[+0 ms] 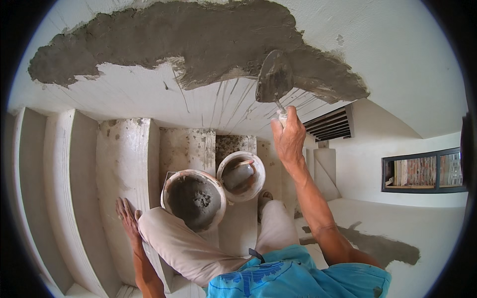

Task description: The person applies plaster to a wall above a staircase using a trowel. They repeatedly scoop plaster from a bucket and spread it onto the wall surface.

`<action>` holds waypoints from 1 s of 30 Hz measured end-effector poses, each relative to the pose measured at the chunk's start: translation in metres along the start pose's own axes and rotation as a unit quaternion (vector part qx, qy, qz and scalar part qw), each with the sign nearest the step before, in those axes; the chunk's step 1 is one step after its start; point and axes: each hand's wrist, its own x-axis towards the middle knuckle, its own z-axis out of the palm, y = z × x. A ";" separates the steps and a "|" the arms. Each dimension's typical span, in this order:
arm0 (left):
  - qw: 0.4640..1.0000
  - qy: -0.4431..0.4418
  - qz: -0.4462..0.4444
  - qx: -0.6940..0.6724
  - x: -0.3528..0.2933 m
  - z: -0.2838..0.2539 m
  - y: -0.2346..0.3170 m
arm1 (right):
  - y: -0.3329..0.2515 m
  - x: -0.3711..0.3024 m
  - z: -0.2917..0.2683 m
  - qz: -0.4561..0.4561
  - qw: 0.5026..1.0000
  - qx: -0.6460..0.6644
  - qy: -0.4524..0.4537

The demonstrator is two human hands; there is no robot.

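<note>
My right hand (289, 136) is closed round the handle of a trowel (275, 77), its rounded blade pointing up the wall. The blade lies over the lower edge of a wide patch of wet grey mortar (198, 37) spread across the white wall; whether it presses on the surface I cannot tell. Grey drips run down below the patch. At the lower left, my left hand (128, 216) rests flat on a stair tread beside my knee, fingers stretched out and holding nothing. Between my legs and the wall stands a bucket (222, 191) of grey mortar (194, 198).
A second, smaller bucket (262, 184) with murky liquid and a tool in it stands against the first. White stairs (82, 174) run off to the left. To the right are a slatted vent (330, 124), a dark-framed window (422, 170) and another mortar patch (382, 247).
</note>
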 end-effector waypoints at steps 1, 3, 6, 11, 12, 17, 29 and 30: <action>1.000 0.002 0.014 -0.003 0.008 0.008 -0.002 | 0.001 0.004 -0.003 0.008 1.000 -0.022 0.000; 1.000 0.015 0.007 0.008 -0.008 -0.001 -0.008 | -0.006 0.005 0.008 0.005 1.000 -0.018 -0.024; 1.000 0.016 0.019 0.001 -0.001 0.003 -0.002 | 0.001 -0.002 0.003 0.017 0.998 -0.020 -0.054; 0.999 0.022 0.018 0.026 -0.007 0.003 -0.008 | -0.004 -0.005 -0.003 -0.013 0.997 -0.009 -0.078; 1.000 0.019 0.012 0.022 -0.006 0.002 -0.009 | -0.006 -0.002 -0.003 -0.021 0.998 -0.008 -0.058; 1.000 0.007 0.018 0.014 0.000 0.002 -0.006 | 0.008 0.003 0.007 -0.011 0.998 -0.063 -0.021; 1.000 0.012 0.019 0.022 0.001 0.006 -0.009 | 0.018 0.008 0.013 -0.047 0.992 -0.115 0.014; 0.999 0.013 0.021 0.022 0.001 0.008 -0.008 | 0.020 0.011 0.011 -0.049 0.991 -0.127 0.011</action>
